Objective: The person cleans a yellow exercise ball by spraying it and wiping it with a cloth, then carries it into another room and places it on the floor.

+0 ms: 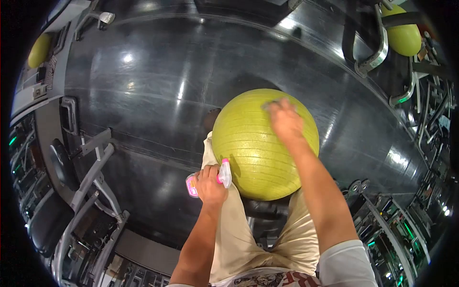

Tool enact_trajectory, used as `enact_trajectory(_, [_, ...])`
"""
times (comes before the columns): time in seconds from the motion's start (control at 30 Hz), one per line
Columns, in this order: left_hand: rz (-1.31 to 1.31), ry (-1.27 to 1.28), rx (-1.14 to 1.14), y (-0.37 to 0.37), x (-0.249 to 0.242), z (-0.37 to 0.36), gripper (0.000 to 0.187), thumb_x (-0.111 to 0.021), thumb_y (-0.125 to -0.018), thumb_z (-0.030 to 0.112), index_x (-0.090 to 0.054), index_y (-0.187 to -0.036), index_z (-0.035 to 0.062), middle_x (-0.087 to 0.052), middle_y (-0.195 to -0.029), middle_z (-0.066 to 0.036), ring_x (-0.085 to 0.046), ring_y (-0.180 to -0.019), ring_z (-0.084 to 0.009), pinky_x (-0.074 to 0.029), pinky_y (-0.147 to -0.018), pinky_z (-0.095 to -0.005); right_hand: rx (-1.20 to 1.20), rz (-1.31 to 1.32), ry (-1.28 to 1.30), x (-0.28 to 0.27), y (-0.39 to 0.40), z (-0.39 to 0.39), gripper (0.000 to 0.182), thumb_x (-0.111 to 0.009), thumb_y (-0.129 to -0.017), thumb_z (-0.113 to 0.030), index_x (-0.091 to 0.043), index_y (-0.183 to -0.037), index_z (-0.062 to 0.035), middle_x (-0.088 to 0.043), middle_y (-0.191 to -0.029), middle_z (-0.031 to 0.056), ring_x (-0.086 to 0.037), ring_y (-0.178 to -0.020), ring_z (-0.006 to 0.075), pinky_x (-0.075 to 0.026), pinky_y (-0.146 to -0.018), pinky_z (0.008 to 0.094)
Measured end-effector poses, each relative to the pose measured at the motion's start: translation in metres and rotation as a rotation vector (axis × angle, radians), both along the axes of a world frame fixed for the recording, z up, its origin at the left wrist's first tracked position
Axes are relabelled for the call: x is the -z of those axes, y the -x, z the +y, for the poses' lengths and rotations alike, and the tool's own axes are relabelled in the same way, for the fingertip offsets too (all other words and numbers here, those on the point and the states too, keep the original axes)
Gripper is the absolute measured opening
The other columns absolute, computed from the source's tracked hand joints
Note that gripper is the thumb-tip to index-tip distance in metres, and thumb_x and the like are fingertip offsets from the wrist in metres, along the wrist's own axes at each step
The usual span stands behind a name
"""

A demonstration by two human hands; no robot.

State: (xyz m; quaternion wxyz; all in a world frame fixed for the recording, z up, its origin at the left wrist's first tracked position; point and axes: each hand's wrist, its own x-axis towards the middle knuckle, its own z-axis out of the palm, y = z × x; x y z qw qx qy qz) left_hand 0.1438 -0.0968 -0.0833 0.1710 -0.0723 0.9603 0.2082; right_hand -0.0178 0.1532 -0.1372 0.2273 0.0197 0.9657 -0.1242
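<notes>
A large yellow-green exercise ball rests between my legs, its surface ringed with ridges and shiny in places. My left hand is wrapped round a spray bottle with a pink and clear nozzle, beside the ball's lower left side. On the ball's upper right, my right hand presses a small greyish cloth against the surface; hand and cloth are blurred by motion.
Gym machines with a black padded seat stand at the left. Metal frames and another yellow-green ball are at the upper right. Racks stand at the lower right. The floor is dark and glossy.
</notes>
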Motion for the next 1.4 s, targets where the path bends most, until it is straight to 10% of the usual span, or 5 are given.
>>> enact_trajectory(0.33, [0.041, -0.028, -0.011, 0.002, -0.003, -0.004, 0.030, -0.071, -0.076, 0.006, -0.067, -0.105, 0.0097, -0.067, -0.105, -0.007, -0.063, -0.102, -0.0331, -0.041, -0.099, -0.0463, 0.955, -0.119, 0.080, 0.012, -0.125, 0.161, 0.051, -0.065, -0.097, -0.044, -0.070, -0.121, 0.0011, -0.068, -0.117, 0.0324, -0.064, -0.114, 0.0475, -0.052, -0.095, 0.0487])
enact_trajectory(0.77, [0.055, -0.068, 0.019, 0.005, 0.000, -0.004, 0.028, -0.074, -0.075, 0.011, -0.069, -0.102, 0.0097, -0.068, -0.099, -0.009, -0.065, -0.096, -0.0337, -0.045, -0.093, -0.0442, 0.222, 0.035, 0.179, -0.033, -0.022, 0.012, 0.031, -0.072, -0.095, -0.029, -0.071, -0.119, -0.0092, -0.067, -0.120, 0.0198, -0.065, -0.111, 0.0431, -0.052, -0.098, 0.0477])
enact_trajectory(0.9, [0.145, -0.265, -0.029, 0.018, 0.013, -0.018, 0.016, -0.075, -0.081, 0.008, -0.069, -0.095, 0.0025, -0.067, -0.084, -0.016, -0.066, -0.078, -0.0399, -0.052, -0.073, -0.0457, 0.369, 0.010, 0.552, -0.061, -0.042, 0.059, 0.033, -0.075, -0.092, -0.017, -0.068, -0.123, -0.0076, -0.068, -0.124, 0.0152, -0.068, -0.111, 0.0310, -0.054, -0.096, 0.0436])
enact_trajectory(1.03, [0.084, -0.460, -0.145, 0.047, 0.006, 0.001, 0.015, -0.076, -0.090, 0.012, -0.068, -0.088, 0.0000, -0.063, -0.071, -0.009, -0.058, -0.065, -0.0149, -0.048, -0.062, -0.0321, 0.774, -0.166, 0.716, -0.093, -0.076, 0.133, 0.040, -0.076, -0.091, -0.006, -0.062, -0.128, 0.0019, -0.068, -0.128, 0.0129, -0.066, -0.113, 0.0214, -0.053, -0.099, 0.0362])
enact_trajectory(1.4, [-0.258, -0.446, 0.001, 0.164, -0.017, 0.089, 0.024, -0.077, -0.085, 0.023, -0.069, -0.085, 0.0002, -0.067, -0.073, -0.016, -0.065, -0.066, -0.0306, -0.051, -0.067, -0.0406, 1.283, -0.078, 0.962, -0.060, -0.121, 0.216, 0.046, -0.067, -0.098, -0.007, -0.052, -0.141, -0.0031, -0.067, -0.127, 0.0117, -0.067, -0.115, 0.0246, -0.057, -0.094, 0.0383])
